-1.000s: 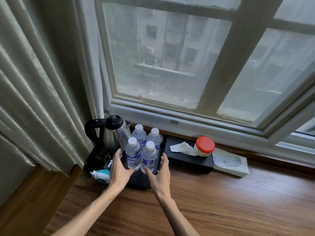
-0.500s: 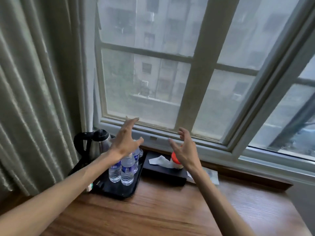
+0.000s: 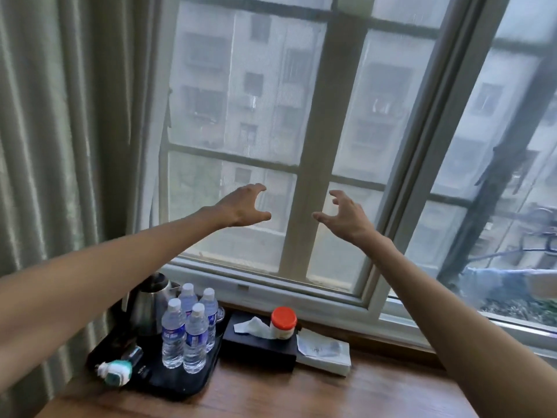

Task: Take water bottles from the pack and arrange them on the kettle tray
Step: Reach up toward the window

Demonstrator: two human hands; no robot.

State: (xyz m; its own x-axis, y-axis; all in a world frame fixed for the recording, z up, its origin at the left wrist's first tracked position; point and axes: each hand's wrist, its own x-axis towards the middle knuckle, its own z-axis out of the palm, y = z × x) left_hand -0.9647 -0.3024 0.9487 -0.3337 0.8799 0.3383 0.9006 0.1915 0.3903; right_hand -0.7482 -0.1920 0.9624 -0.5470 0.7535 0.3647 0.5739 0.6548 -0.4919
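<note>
Several clear water bottles (image 3: 187, 334) with white caps and blue labels stand upright, close together, on the black kettle tray (image 3: 177, 384) at the lower left. A steel kettle (image 3: 149, 303) with a black lid stands behind them on the same tray. My left hand (image 3: 244, 206) is raised high in front of the window, empty, fingers spread and curled. My right hand (image 3: 342, 214) is raised beside it, also empty with fingers apart. Both hands are far above the bottles. No bottle pack is in view.
A black tissue box (image 3: 259, 342) with a red-lidded jar (image 3: 283, 322) on it sits right of the tray. A flat white packet (image 3: 324, 351) lies beside it. A small white and teal device (image 3: 116, 372) rests on the tray's front left. Curtain (image 3: 60, 146) hangs left; the wooden tabletop (image 3: 331, 393) spreads below.
Both hands left the bottles on the tray and rose up in front of the window. The view tilted upward, so the tray now sits low in the frame.
</note>
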